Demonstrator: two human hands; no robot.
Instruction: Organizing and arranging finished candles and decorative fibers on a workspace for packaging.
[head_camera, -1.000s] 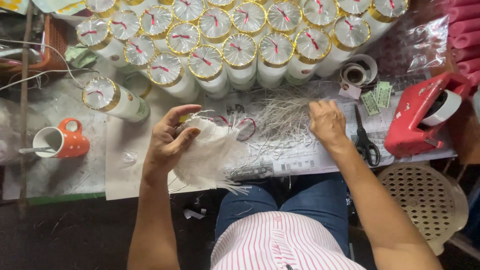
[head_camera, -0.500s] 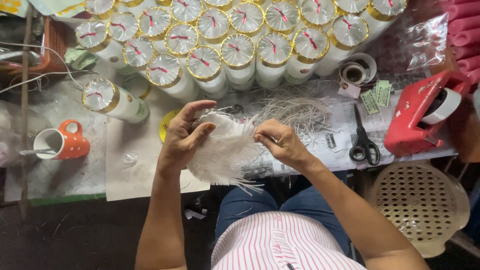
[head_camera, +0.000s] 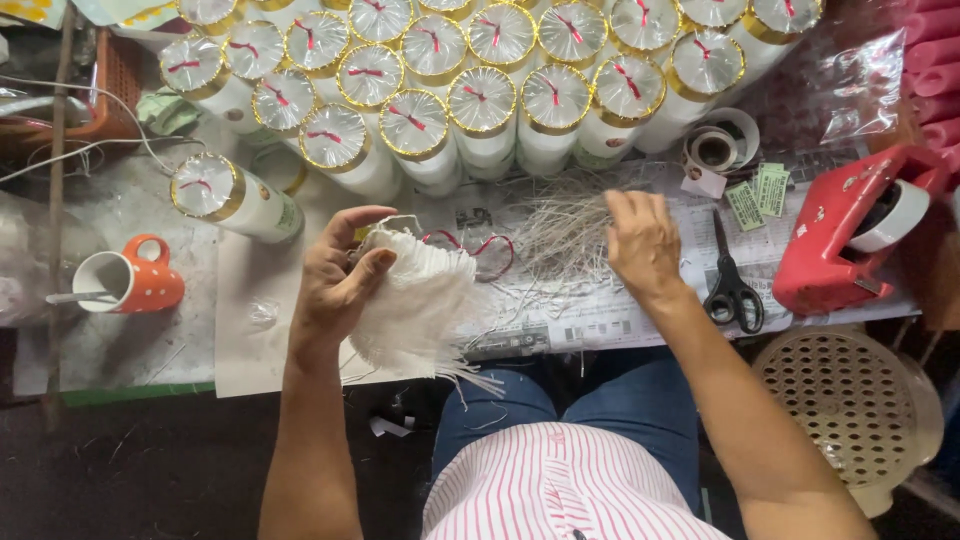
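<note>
My left hand (head_camera: 335, 275) grips a thick bundle of white fringed strands (head_camera: 415, 305) just above the table's near edge. My right hand (head_camera: 640, 240) rests on a loose pile of thin pale strands (head_camera: 565, 235) spread over printed paper, its fingers curled down into the pile. A thin red ribbon (head_camera: 480, 250) lies looped between the two hands. Behind them stand several white cylinders with gold rims and clear tops tied with red bows (head_camera: 480, 105); one such cylinder (head_camera: 225, 195) lies on its side at the left.
Black scissors (head_camera: 730, 285) lie right of my right hand, beside a red tape dispenser (head_camera: 845, 230) and tape rolls (head_camera: 715, 150). An orange dotted mug (head_camera: 125, 280) stands at the left. A beige perforated stool (head_camera: 850, 400) is at lower right.
My right hand has left the white bundle and moved right and up onto the loose strand pile. The left hand still holds the bundle.
</note>
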